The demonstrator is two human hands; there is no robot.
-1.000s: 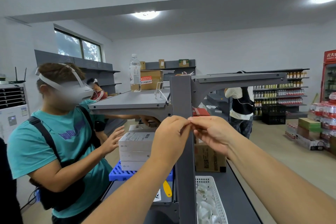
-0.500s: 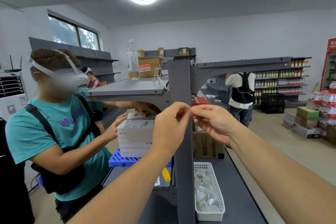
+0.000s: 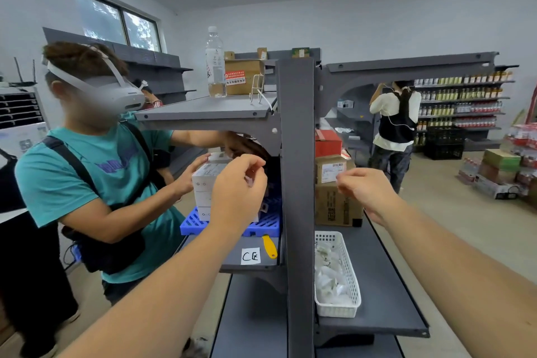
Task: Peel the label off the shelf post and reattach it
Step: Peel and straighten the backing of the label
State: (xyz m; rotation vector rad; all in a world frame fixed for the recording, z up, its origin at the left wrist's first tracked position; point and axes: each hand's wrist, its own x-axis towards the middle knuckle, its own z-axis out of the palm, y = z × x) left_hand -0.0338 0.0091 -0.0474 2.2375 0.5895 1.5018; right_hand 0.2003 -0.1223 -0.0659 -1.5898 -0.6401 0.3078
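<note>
Both hands off the post (image 3: 296,183), label hard to see.
Left hand (image 3: 238,183) fingers pinch something small and pale, likely the label; right hand (image 3: 363,186) fingers curl, contents unclear. It could fold onto itself.

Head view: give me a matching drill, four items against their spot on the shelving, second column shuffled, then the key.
1 water bottle
2 white basket
3 blue crate
4 left hand

A left of the shelf post, in the air
B lower right shelf
C top left shelf
D left shelf, under white boxes

Pairs: 1-C, 2-B, 3-D, 4-A
</note>
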